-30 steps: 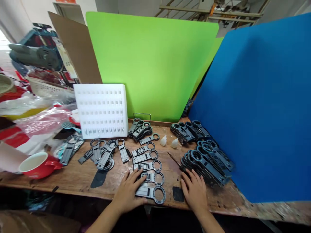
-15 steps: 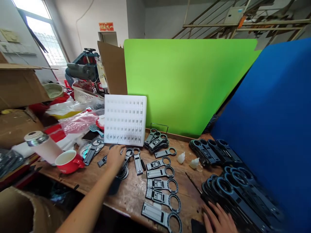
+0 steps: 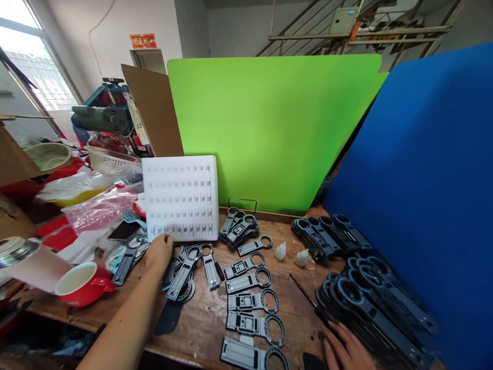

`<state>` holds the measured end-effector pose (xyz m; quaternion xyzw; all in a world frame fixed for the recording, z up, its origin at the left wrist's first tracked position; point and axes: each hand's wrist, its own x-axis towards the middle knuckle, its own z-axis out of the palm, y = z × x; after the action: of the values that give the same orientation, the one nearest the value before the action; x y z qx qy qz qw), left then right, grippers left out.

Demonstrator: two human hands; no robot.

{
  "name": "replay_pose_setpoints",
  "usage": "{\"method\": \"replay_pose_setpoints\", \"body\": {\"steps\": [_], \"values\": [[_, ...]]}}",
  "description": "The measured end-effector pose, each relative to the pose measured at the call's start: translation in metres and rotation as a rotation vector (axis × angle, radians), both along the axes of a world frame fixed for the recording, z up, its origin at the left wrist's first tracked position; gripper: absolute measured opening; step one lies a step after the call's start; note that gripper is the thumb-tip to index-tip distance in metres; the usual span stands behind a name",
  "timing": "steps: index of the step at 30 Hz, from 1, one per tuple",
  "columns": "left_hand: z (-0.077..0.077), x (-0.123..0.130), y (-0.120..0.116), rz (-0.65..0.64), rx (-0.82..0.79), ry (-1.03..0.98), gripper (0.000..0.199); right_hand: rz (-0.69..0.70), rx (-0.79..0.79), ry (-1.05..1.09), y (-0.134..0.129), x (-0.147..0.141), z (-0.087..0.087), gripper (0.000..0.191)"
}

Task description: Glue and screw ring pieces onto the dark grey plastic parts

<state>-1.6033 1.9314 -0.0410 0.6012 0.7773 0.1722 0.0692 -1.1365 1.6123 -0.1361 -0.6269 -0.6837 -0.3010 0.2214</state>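
Observation:
My left hand (image 3: 158, 252) reaches to the lower left corner of a white foam tray (image 3: 181, 195) that leans upright against the green board. Its fingers are pinched together, and a small thin pin (image 3: 170, 232) sticks out from the fingertips. Loose grey ring-ended plastic parts (image 3: 185, 267) lie right beside that hand. A neat column of the same grey parts (image 3: 250, 303) lies at the table's middle. My right hand (image 3: 346, 352) rests flat at the front edge with fingers apart, touching a pile of black-and-blue parts (image 3: 370, 303).
A green board (image 3: 269, 128) and a blue board (image 3: 423, 180) wall off the back and right. A red cup (image 3: 82, 282) and a white tumbler (image 3: 26, 262) stand at the left among bags and baskets. Two small white bottles (image 3: 280, 251) and a thin tool (image 3: 304, 290) lie mid-table.
My left hand left the front row of grey parts and moved back and left to the foam tray's corner. My right hand stayed by the black pile. The view swung left and up.

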Motion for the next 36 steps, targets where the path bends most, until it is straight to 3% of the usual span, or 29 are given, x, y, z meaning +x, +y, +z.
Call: {"method": "replay_pose_setpoints", "body": {"steps": [5, 12, 18, 29, 33, 36], "values": [[-0.007, 0.002, -0.003, -0.026, -0.020, 0.025, 0.033, -0.025, -0.003, 0.022, 0.000, -0.006, 0.005, 0.035], [0.003, 0.002, 0.011, -0.073, -0.013, 0.022, 0.037, -0.041, -0.008, 0.088, -0.001, -0.009, 0.004, 0.035], [0.004, 0.001, 0.016, 0.005, 0.008, -0.093, 0.037, -0.029, -0.004, 0.085, -0.001, -0.010, 0.005, 0.035], [-0.005, 0.005, -0.010, 0.159, 0.250, -0.547, 0.034, -0.065, -0.044, 0.123, -0.002, -0.015, 0.009, 0.035], [0.001, 0.009, -0.015, 0.146, 0.328, -0.817, 0.029, -0.058, -0.040, 0.131, -0.003, -0.014, 0.008, 0.034], [0.013, 0.016, -0.027, 0.120, 0.391, -0.979, 0.023, -0.065, 0.029, 0.127, -0.003, -0.019, 0.018, 0.032]]}}
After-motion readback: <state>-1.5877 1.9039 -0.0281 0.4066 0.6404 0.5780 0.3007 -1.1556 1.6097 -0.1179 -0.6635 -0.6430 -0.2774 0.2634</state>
